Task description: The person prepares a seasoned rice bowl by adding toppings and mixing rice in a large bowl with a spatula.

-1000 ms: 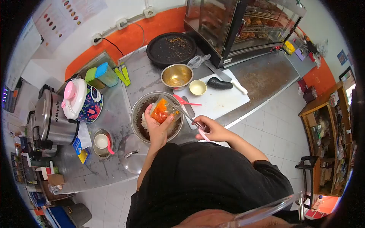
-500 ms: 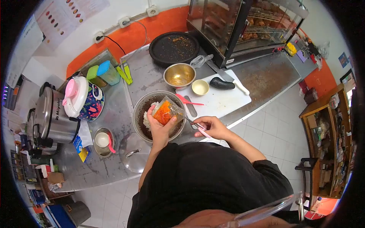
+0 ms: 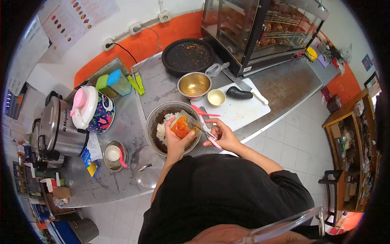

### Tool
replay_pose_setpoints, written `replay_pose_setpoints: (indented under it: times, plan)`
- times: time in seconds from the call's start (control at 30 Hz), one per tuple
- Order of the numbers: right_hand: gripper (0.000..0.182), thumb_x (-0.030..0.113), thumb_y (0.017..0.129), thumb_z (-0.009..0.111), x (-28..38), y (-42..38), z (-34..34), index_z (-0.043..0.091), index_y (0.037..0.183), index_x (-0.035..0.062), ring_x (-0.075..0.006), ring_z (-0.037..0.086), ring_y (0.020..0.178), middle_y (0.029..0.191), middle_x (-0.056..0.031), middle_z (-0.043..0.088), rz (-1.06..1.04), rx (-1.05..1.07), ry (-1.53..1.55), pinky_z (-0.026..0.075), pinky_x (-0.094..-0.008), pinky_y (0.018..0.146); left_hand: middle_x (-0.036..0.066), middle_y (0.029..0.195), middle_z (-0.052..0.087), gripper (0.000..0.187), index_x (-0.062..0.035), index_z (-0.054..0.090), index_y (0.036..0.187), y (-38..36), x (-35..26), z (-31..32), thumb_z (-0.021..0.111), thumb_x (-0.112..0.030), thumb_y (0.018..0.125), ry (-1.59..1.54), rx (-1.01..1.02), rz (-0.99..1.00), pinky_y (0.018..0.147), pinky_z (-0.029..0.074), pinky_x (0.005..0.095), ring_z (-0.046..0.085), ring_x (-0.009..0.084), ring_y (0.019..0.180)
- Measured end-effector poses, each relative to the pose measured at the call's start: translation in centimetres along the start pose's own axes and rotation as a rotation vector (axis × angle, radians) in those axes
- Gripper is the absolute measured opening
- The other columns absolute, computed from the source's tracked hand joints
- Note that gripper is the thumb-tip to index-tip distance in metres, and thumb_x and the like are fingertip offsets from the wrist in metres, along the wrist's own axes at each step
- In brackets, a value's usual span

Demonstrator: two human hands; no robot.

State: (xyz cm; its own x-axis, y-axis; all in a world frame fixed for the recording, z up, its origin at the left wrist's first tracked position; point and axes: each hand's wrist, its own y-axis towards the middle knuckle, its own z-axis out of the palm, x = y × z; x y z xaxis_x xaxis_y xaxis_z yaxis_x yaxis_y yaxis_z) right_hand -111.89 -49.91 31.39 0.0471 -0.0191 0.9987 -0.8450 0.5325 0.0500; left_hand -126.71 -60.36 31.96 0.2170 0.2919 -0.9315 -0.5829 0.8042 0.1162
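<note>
The left hand [image 3: 175, 140] is clamped around a clear container of orange-red sauce [image 3: 181, 126], tilted over the large metal bowl [image 3: 153, 122]. The right hand [image 3: 221, 136] closes its grip on a pink-handled spoon [image 3: 208, 133] whose tip reaches into the container. White rice [image 3: 163, 129] lies in the bowl directly below the left grip. Much sauce remains in the container and the rice looks mostly white, so scooping appears at an early stage. Beyond the right grip, on the surface [image 3: 284, 83], sit a cutting board [image 3: 243, 109], a small cup [image 3: 216, 97] and a brass bowl [image 3: 194, 84].
</note>
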Motion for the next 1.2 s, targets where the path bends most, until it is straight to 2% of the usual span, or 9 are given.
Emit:
replay_pose_setpoints:
  times: [0.27,0.33,0.57,0.73,0.9,1.0,1.07,1.13,1.2]
  plan:
    - [0.071,0.007,0.062,0.075,0.2,1.6,0.0,0.035,0.12,0.0081,-0.0014,0.037,0.056,0.063,0.0064,0.04,-0.008,-0.006,0.002,0.028,-0.0163,0.05,0.016,0.108,0.045,0.073,-0.0051,0.016,0.121,-0.2,0.6,-0.3,0.061,0.01,0.066,-0.07,0.115,-0.089,0.085,0.042,0.032,0.049,0.0194,0.098]
    - [0.069,0.017,0.065,0.073,0.2,1.9,0.1,0.035,0.122,0.0093,-0.0023,0.037,0.055,0.06,0.0042,0.04,-0.039,0.012,-0.056,0.027,-0.0175,0.049,0.016,0.108,0.046,0.073,-0.0051,0.016,0.121,0.0,0.5,-0.7,0.062,0.01,0.066,-0.057,0.151,-0.099,0.084,0.042,0.0317,0.05,0.0193,0.098]
    - [0.066,0.022,0.07,0.069,0.5,2.9,0.3,0.038,0.126,0.0083,-0.0061,0.042,0.062,0.07,-0.001,0.047,-0.072,0.18,-0.163,0.036,-0.0221,0.056,0.015,0.108,0.046,0.072,-0.0044,0.019,0.121,0.8,0.3,-2.6,0.063,0.009,0.066,0.043,0.217,-0.24,0.084,0.042,0.0308,0.049,0.0185,0.098]
    - [0.065,0.028,0.072,0.067,0.8,3.4,-0.5,0.036,0.128,0.0148,-0.0076,0.041,0.058,0.063,0.0002,0.044,0.111,0.27,-0.354,0.038,-0.0237,0.057,0.012,0.109,0.046,0.071,-0.0036,0.024,0.121,1.4,0.3,-4.1,0.064,0.009,0.064,-0.045,0.248,-0.333,0.085,0.042,0.0308,0.049,0.0183,0.099]
    - [0.06,0.027,0.073,0.065,-1.7,3.8,-3.8,0.039,0.126,0.0144,-0.0101,0.045,0.051,0.061,-0.0031,0.05,0.22,0.162,-0.181,0.041,-0.0279,0.055,0.01,0.109,0.046,0.068,-0.0043,0.027,0.12,1.3,0.8,-5.7,0.063,0.009,0.064,-0.252,0.192,-0.425,0.083,0.043,0.0305,0.05,0.0182,0.097]
    - [0.06,0.021,0.07,0.065,-5.3,3.8,-6.5,0.041,0.124,0.0121,-0.0174,0.055,0.058,0.069,-0.01,0.057,0.255,0.054,-0.596,0.045,-0.0311,0.059,0.01,0.105,0.048,0.067,-0.0078,0.027,0.121,1.5,2.9,-7.8,0.061,0.008,0.065,0.057,-0.056,-0.331,0.075,0.047,0.0294,0.053,0.0189,0.092]
    - [0.062,0.019,0.067,0.064,-8.1,3.4,-6.9,0.04,0.123,0.0051,-0.0272,0.059,0.071,0.078,-0.0159,0.06,0.402,-0.083,-1.201,0.047,-0.0345,0.064,0.011,0.099,0.051,0.065,-0.0071,0.027,0.12,1.6,3.4,-9.3,0.06,0.007,0.066,0.337,-0.063,-0.236,0.074,0.047,0.0298,0.055,0.0195,0.088]
    - [0.061,0.02,0.067,0.064,-9.6,3.5,-7.1,0.04,0.12,0.0022,-0.0293,0.059,0.075,0.08,-0.0174,0.059,0.4,-0.053,-1.208,0.048,-0.0363,0.065,0.014,0.078,0.056,0.058,-0.0052,0.027,0.117,1.6,0.8,-7.6,0.056,0.005,0.068,0.927,-0.062,0.031,0.068,0.046,0.0332,0.058,0.0255,0.075]
    - [0.061,0.021,0.066,0.064,-10.6,3.7,-7.2,0.041,0.118,-0.0006,-0.0313,0.058,0.079,0.081,-0.0188,0.059,0.401,-0.027,-1.21,0.048,-0.0381,0.067,0.017,0.077,0.056,0.056,-0.0051,0.029,0.116,1.7,1.2,-8.5,0.056,0.004,0.068,0.953,-0.052,-0.015,0.068,0.045,0.0355,0.058,0.0298,0.074]
